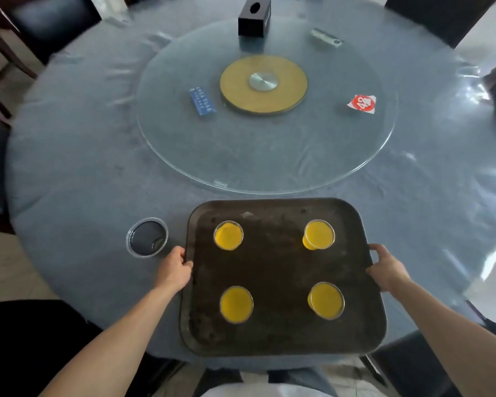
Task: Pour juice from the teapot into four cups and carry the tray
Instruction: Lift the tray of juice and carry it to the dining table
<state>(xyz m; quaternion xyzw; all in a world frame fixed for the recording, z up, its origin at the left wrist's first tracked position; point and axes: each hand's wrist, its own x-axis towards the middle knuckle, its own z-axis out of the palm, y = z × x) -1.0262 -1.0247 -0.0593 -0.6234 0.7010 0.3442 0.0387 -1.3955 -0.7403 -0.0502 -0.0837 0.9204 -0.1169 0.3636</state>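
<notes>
A dark rectangular tray (281, 267) sits at the near edge of the round table. On it stand several clear cups of orange juice, one near each corner: far left cup (228, 235), far right cup (319, 234), near left cup (236, 304), near right cup (326, 300). My left hand (175, 267) grips the tray's left rim. My right hand (386, 267) grips the right rim. No teapot is in view.
A clear round lid or dish (147, 236) lies just left of the tray. Behind the tray is a glass turntable (267, 156) carrying a black tissue box (254, 16), a blue pack (202, 101), a red-and-white card (362, 103) and a small metal object (326, 38). Dark chairs surround the table.
</notes>
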